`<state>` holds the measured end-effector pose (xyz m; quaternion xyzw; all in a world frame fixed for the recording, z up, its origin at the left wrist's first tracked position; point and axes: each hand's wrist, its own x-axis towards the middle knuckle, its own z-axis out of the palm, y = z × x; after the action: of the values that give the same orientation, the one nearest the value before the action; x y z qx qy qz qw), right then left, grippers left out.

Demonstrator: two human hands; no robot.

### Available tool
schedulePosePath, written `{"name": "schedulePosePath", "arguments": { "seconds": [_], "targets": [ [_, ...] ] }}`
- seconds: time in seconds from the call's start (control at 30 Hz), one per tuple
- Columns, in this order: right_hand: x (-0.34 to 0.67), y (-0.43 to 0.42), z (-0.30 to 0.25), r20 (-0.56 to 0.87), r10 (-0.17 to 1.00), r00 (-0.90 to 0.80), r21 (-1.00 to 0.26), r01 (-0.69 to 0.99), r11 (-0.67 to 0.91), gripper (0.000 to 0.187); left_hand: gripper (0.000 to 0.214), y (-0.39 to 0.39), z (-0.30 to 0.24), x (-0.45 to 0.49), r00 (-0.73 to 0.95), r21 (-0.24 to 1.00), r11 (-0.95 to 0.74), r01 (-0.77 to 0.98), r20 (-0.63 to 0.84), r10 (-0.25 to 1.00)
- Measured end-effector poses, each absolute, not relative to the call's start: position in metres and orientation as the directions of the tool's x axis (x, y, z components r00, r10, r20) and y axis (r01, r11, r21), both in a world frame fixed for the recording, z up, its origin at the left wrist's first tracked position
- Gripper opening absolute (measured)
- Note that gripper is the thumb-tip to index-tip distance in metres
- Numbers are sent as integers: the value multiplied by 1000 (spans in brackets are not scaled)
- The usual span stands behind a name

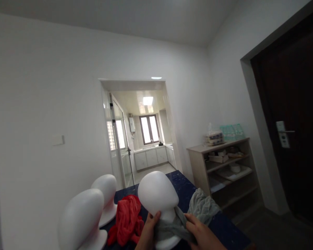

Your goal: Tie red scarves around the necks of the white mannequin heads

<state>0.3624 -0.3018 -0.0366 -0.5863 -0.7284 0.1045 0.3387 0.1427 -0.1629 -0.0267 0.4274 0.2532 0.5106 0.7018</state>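
Note:
A white mannequin head [158, 192] stands upright on a dark blue table [181, 180] in front of me. Grey-green cloth [169, 229], which looks like a scarf, wraps around its neck. My left hand [149, 229] pinches the cloth at the left side of the neck. On the right, my right hand [199, 231] grips a twisted length of the same cloth. A bunched grey-green portion [202, 206] lies on the table beyond my right hand; whether it joins the wrapped part is hidden. Left of the head lies a crumpled red cloth [127, 217].
Two more white mannequin heads [80, 218] stand at the table's left. A shelf unit [198, 161] with bottles [232, 132] on top is at the right, near a dark door [294, 104]. Behind the table, a doorway opens onto a kitchen with a counter [151, 156].

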Motion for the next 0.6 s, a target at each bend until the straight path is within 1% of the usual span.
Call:
{"name": "schedulePosePath", "arguments": {
  "seconds": [0.1,0.2,0.3,0.37,0.43,0.47,0.53,0.6],
  "targets": [
    [360,-297,-46,313,946,-85,-554,793,254,71,89,-160,-32,143,341,885,104,-454,65,938],
    [358,-293,-52,324,945,-50,-558,796,234,73,98,-155,-38,142,336,910,73,-409,76,939],
    [355,-290,-54,379,925,-24,-602,753,266,70,105,-154,-42,137,328,954,-59,-294,158,931],
    [354,-289,-52,412,910,-54,-650,682,335,79,106,-158,-42,135,329,965,-168,-201,228,917],
    [353,-288,-51,431,897,-101,-674,625,394,92,104,-165,-39,134,342,962,-237,-136,270,900],
    [354,-288,-50,436,892,-116,-673,616,409,96,101,-169,-38,135,347,960,-255,-111,278,895],
    [355,-289,-51,447,887,-116,-660,627,415,96,94,-177,-35,135,350,962,-269,-55,270,897],
    [356,-290,-55,456,887,-75,-652,651,389,89,88,-184,-37,131,297,954,-300,30,278,914]
  ]
}}
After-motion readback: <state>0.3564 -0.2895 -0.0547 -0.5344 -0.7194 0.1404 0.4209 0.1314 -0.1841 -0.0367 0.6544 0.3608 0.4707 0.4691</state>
